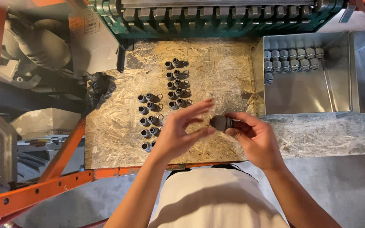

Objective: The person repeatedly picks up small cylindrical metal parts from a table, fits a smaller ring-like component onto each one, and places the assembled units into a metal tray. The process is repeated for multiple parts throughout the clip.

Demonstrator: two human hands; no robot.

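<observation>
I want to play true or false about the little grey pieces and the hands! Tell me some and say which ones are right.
1. The right hand holds a dark grey fitting in its fingers. True.
2. The left hand is flat on the board. False: it is raised beside the fitting, fingers spread.
3. The metal tray is full to the brim. False: finished fittings fill only its far left corner.
4. Small grey parts stand in rows on the chipboard worktop. True.
5. The worktop is shiny glass. False: it is rough pressed wood chips.
</observation>
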